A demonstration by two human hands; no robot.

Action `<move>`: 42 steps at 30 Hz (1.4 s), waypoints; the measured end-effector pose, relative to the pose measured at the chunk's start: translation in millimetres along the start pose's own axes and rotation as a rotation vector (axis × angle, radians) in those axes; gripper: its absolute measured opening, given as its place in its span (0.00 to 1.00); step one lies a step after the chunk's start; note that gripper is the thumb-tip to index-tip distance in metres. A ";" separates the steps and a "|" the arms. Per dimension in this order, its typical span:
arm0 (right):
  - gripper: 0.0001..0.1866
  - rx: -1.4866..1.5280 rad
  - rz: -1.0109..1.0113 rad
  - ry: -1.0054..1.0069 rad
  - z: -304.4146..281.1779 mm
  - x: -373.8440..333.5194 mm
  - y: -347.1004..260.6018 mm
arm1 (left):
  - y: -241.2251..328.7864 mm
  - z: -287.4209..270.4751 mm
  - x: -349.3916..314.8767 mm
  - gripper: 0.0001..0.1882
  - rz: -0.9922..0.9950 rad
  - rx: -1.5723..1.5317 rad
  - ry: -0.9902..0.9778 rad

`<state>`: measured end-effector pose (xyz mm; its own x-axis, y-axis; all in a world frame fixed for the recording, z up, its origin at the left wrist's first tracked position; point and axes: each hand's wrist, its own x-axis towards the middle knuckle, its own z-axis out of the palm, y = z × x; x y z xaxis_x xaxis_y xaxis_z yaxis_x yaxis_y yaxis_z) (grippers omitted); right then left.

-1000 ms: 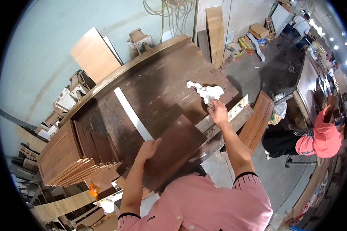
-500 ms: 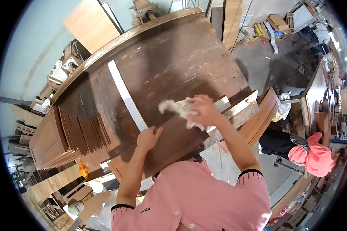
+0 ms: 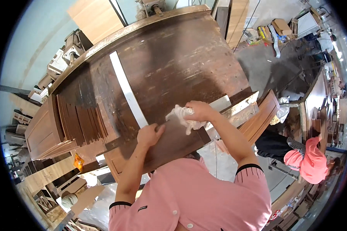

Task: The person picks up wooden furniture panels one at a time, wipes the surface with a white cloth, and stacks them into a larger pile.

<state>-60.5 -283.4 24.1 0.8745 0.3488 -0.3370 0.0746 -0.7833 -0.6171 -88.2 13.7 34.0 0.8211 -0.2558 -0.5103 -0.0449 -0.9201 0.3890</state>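
Well left of the left fingers stands a row of brown wooden panels [image 3: 75, 123]; a long, flat white strip [image 3: 128, 90] ends just beyond them. The left hand [image 3: 149, 135] rests on a dark brown rectangular wooden board [image 3: 177, 144], thumb angled away; the other fingertips are hidden, so whether they grip cannot be told. To their right, a crumpled white cloth [image 3: 181, 116], lying on the bench beyond the board a second ago, is now at the board's far edge, pinched in the bunched fingers of the right hand [image 3: 199, 111]. Right of those fingers leans a reddish-brown wooden panel [image 3: 261, 114].
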 end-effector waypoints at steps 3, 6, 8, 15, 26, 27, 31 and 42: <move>0.28 -0.008 0.021 0.236 21.0 2.7 6.0 | 3.3 -2.4 0.1 0.30 -0.006 -0.002 0.009; 0.26 -0.048 0.223 0.357 17.0 12.1 -2.4 | -1.0 -1.6 0.2 0.30 0.011 0.014 -0.014; 0.26 0.002 0.332 0.495 -17.5 11.9 -11.0 | 0.2 -6.5 -0.8 0.29 0.006 0.030 -0.028; 0.35 -0.164 -0.114 0.146 -16.0 -16.6 10.1 | 4.3 -5.9 0.2 0.28 0.015 0.041 0.006; 0.24 0.060 0.184 0.384 10.3 9.0 -8.6 | 5.1 -9.0 3.0 0.29 -0.042 -0.007 -0.034; 0.23 0.117 0.319 0.532 14.8 21.5 4.5 | 6.1 -11.0 3.3 0.29 -0.039 -0.020 -0.056; 0.20 0.382 0.583 0.832 -15.5 47.6 28.6 | -3.6 -22.3 -0.3 0.30 -0.063 -0.067 -0.101; 0.29 -0.261 -0.189 0.318 24.4 161.0 -60.8 | -116.9 -42.8 -68.6 0.29 -0.349 -0.610 0.346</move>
<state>64.0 -167.1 -10.0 0.9346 0.3548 0.0247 0.3298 -0.8388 -0.4333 -114.9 151.5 56.4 0.8651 0.2176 -0.4519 0.4871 -0.5792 0.6537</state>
